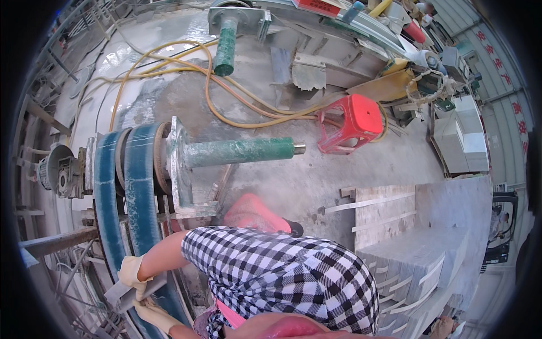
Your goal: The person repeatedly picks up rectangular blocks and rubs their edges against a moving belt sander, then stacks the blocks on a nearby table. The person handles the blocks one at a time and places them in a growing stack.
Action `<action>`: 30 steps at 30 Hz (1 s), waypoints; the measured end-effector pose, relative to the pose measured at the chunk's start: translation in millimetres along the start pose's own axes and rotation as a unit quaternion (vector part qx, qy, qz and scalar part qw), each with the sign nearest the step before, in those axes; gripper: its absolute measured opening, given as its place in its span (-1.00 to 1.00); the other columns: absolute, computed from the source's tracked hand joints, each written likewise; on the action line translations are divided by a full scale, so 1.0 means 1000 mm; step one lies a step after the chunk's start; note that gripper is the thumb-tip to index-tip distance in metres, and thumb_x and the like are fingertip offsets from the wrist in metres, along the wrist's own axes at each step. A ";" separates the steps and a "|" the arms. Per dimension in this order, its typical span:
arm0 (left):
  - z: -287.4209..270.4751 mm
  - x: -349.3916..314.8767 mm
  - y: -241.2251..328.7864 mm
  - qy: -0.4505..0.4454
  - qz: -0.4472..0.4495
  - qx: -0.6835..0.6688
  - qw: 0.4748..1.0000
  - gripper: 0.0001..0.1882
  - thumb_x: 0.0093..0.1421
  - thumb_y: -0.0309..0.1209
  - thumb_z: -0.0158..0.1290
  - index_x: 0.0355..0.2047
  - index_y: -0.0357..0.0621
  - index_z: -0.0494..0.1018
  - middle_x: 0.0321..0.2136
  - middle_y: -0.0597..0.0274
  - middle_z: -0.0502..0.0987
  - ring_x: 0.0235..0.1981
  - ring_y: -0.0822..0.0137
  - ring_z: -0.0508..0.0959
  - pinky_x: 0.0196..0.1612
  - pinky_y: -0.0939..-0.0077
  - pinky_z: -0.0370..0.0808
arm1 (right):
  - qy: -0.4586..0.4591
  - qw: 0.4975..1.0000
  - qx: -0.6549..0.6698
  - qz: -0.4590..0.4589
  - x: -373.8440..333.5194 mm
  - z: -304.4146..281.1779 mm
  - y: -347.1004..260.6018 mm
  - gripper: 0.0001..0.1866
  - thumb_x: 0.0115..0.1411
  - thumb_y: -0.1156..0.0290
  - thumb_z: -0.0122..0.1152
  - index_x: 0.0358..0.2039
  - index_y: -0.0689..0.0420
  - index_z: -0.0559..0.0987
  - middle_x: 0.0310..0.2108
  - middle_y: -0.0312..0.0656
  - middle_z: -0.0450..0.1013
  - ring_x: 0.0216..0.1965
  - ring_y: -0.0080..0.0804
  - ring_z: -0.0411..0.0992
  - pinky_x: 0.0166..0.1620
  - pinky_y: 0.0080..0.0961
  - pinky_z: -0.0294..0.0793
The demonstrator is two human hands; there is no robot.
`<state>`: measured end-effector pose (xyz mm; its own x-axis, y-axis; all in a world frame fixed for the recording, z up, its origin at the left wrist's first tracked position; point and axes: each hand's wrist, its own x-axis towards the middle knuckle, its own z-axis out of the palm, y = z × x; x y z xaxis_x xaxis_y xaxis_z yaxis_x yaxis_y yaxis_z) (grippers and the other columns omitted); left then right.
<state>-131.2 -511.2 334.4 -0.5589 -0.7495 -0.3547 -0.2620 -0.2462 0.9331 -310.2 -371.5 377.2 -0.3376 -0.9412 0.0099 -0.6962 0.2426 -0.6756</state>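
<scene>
Gripping a grey strip (117, 296) across the blue belts (141, 186), the right hand (132, 273) and left hand (153, 317) — both gloved, close together — are closed on it. Pale streaks mark the belts. Beyond, a dusty floor (316, 186) carries a red stool (364, 116) and looping yellow hoses (248, 126) — stacked grey slabs (402, 257) stand opposite, near a ribbed wall (498, 116).

At lower left, a slab (118, 295) is over twin conveyor belts (140, 175). Stacked slabs (412, 248) lie right; ahead of them stands a stool (366, 116), beside a hose (248, 125).
</scene>
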 end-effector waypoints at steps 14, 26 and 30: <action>0.027 0.059 0.031 -0.166 0.151 0.375 0.900 -0.48 0.38 -0.31 -0.12 0.26 -0.39 0.23 0.09 -0.02 0.39 0.10 0.12 0.46 0.24 0.33 0.35 | -0.068 0.994 -0.087 0.020 0.011 0.007 0.006 -0.65 -0.03 0.08 0.36 -0.27 -0.02 0.74 -0.32 -0.23 0.65 -0.27 -0.13 0.59 -0.20 -0.21 0.53; -0.007 0.115 0.044 -0.197 0.189 0.459 0.846 -0.48 0.36 -0.38 -0.12 0.29 -0.32 0.21 0.14 0.11 0.35 0.13 0.20 0.41 0.21 0.40 0.34 | -0.066 0.996 -0.057 0.029 0.009 -0.001 0.010 -0.76 -0.07 0.19 0.46 -0.38 0.00 0.75 -0.44 -0.27 0.66 -0.35 -0.25 0.62 -0.24 -0.31 0.55; -0.018 0.133 0.070 -0.229 0.205 0.465 0.830 -0.48 0.36 -0.41 -0.12 0.30 -0.30 0.20 0.15 0.15 0.34 0.14 0.23 0.40 0.20 0.43 0.34 | -0.097 0.994 -0.037 0.045 0.003 -0.006 0.010 -0.75 -0.06 0.19 0.47 -0.39 0.04 0.74 -0.44 -0.28 0.67 -0.31 -0.27 0.63 -0.20 -0.34 0.57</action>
<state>-210.0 -639.4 353.0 -0.9360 -0.2885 -0.2016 -0.3505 0.7128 0.6074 -321.4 -370.6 374.9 -0.2759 -0.9411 -0.1954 -0.7157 0.3368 -0.6119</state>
